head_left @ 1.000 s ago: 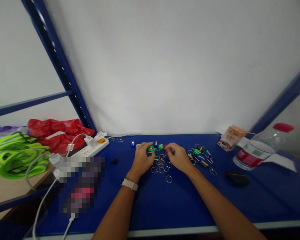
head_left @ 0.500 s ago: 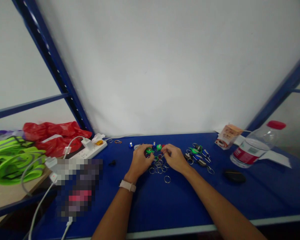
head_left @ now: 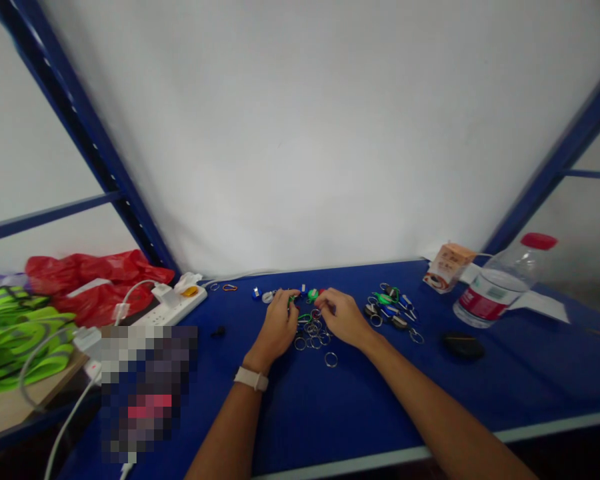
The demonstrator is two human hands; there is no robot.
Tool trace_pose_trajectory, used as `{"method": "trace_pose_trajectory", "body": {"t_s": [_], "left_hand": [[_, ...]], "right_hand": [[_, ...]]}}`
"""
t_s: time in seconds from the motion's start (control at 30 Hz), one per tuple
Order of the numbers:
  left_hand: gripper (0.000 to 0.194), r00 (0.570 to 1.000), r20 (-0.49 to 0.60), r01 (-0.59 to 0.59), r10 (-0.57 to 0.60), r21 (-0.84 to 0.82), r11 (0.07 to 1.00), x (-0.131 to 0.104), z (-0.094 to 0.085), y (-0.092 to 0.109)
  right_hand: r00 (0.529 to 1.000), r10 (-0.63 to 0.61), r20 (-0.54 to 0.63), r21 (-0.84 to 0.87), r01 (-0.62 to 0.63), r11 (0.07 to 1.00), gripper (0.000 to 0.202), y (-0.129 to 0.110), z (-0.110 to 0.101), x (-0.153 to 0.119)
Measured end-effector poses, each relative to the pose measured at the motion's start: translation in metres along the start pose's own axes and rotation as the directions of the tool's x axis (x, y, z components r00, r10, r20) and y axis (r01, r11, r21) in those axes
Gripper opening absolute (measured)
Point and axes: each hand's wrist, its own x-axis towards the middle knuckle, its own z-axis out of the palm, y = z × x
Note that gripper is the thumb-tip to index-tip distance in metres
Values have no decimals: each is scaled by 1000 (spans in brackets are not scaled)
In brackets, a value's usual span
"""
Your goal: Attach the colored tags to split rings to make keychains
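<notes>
My left hand [head_left: 279,325], with a pale watch band at the wrist, is closed over small green and dark pieces; what it grips is too small to name. My right hand [head_left: 344,318] has its fingers pinched beside a round green piece [head_left: 313,295]; anything between the fingertips is hidden. Metal key rings [head_left: 313,328] lie in a loose cluster between the hands, and a single ring [head_left: 331,360] lies nearer to me. Right of my right hand is a pile of green, blue and black keychains [head_left: 393,308]. A blue round piece [head_left: 257,293] sits behind my left hand.
On the right of the blue table [head_left: 330,420] stand a bottle [head_left: 495,287], a small box [head_left: 447,268] and a black pouch [head_left: 463,346]. A power strip [head_left: 175,310], cables, a red bag [head_left: 105,280] and yellow-green straps [head_left: 25,333] are at left.
The view has shifted slightly. My left fingers have drawn closer together over the small pieces, and less green shows there. My right hand remains beside the rings.
</notes>
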Motion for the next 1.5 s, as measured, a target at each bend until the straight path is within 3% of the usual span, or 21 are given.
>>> {"method": "trace_pose_trajectory", "body": {"t_s": [0.43,0.67,0.87,1.1,1.37,1.5], "left_hand": [[30,995,100,26,-25,-10,1000,2,-4,6],[34,996,90,-13,10,31,999,2,-4,3],[37,994,103,41,-45,42,998,3,-6,2],[33,998,44,39,-41,47,998,5,-3,-3],[46,997,71,-24,17,91,996,1,3,-16],[41,997,76,-10,0,128,992,0,4,-16]], "right_hand": [[1000,0,22,33,-1,999,21,-5,-1,0],[1000,-14,0,36,14,999,21,-3,0,1],[998,-32,-49,54,35,998,22,4,0,2],[992,30,-120,59,-23,998,21,10,-1,4],[992,44,-117,59,-38,998,20,11,-1,4],[991,47,-124,66,-39,997,20,11,-2,4]]}}
